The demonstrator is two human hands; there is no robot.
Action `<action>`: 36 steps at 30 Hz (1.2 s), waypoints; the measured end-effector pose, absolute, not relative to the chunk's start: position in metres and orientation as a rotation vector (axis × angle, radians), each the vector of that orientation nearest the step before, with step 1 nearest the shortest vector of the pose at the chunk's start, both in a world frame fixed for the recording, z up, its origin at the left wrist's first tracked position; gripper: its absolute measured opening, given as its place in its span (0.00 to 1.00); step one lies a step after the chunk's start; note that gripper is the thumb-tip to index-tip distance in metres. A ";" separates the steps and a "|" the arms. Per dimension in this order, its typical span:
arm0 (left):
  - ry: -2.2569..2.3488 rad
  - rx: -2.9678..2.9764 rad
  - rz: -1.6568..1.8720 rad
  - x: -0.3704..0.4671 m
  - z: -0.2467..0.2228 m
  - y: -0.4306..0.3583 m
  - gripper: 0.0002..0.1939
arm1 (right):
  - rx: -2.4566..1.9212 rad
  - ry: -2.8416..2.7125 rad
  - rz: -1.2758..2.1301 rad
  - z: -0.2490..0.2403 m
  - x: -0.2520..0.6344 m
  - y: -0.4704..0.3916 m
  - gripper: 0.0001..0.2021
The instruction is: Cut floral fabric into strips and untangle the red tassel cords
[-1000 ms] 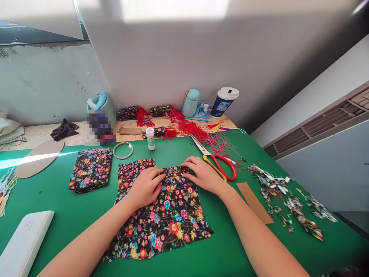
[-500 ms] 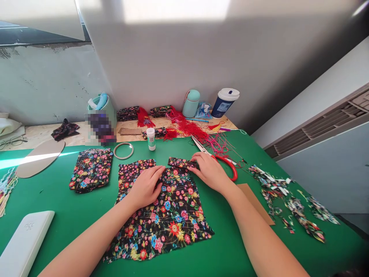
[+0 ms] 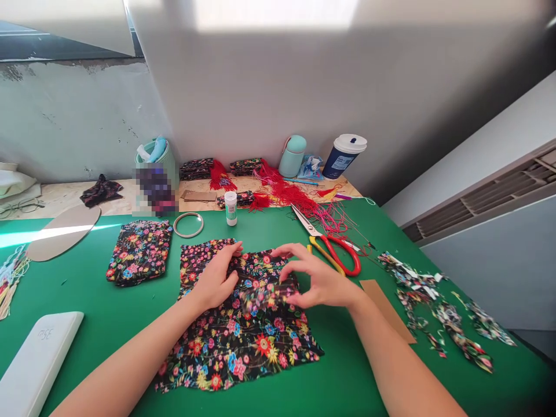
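Note:
A black floral cloth [image 3: 243, 341] lies spread on the green mat. My left hand [image 3: 217, 281] rests on its upper left part, fingers stretched out and thumb apart, holding nothing. Above the cloth's middle, my right hand [image 3: 317, 278] pinches the right end of a small floral fabric-covered strip [image 3: 263, 296] between thumb and fingers. The strip is blurred by motion, and its pattern blends with the cloth below. Just beyond my right hand lie scissors [image 3: 354, 263] with red and yellow handles, blades pointing away. A glue stick [image 3: 231, 209] stands upright behind the cloth.
Left are a folded floral cloth [image 3: 141, 252], a ring [image 3: 188, 225], a grey oval board [image 3: 65, 234] and a white power bank [image 3: 39, 365]. Right are brown card [image 3: 386, 310] and fabric scraps [image 3: 460, 330]. Red tassels [image 3: 282, 194], a mint bottle [image 3: 292, 156] and a paper cup [image 3: 344, 156] line the back.
My right hand has drawn the floral strip from the cloth's top edge toward me, over its middle, uncovering the scissors' yellow handle. My left hand has shifted slightly left.

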State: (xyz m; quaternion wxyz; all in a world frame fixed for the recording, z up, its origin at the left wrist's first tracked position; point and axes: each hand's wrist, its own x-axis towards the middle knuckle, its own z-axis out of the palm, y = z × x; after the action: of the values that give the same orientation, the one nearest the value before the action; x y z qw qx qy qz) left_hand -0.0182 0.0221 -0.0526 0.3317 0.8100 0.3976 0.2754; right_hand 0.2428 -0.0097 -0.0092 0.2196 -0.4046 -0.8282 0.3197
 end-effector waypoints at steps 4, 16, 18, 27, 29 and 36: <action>1.038 2.144 0.723 -0.017 -0.055 0.023 0.32 | -0.945 -2.437 0.912 -0.015 0.221 -0.016 0.14; 0.974 2.463 0.721 -0.015 -0.058 0.024 0.18 | -1.153 -2.484 0.687 -0.016 0.222 -0.016 0.17; 0.966 2.489 0.709 -0.015 -0.058 0.024 0.18 | -1.184 -2.499 0.607 -0.020 0.226 -0.013 0.17; 0.919 2.587 0.680 -0.016 -0.062 0.024 0.19 | -1.206 -2.509 0.533 -0.022 0.235 -0.009 0.08; 0.915 2.606 0.686 -0.016 -0.063 0.024 0.19 | -1.222 -2.511 0.518 -0.020 0.234 -0.010 0.06; 0.915 2.650 0.698 -0.014 -0.065 0.024 0.19 | -1.414 -2.390 0.314 -0.024 0.228 -0.008 0.06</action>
State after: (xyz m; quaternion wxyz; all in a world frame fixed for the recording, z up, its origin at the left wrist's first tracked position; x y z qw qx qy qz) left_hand -0.0141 0.0244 -0.0650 0.1259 0.9100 0.3142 0.2395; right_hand 0.2277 -0.0080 -0.0240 0.1727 -0.4985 -0.8423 0.1105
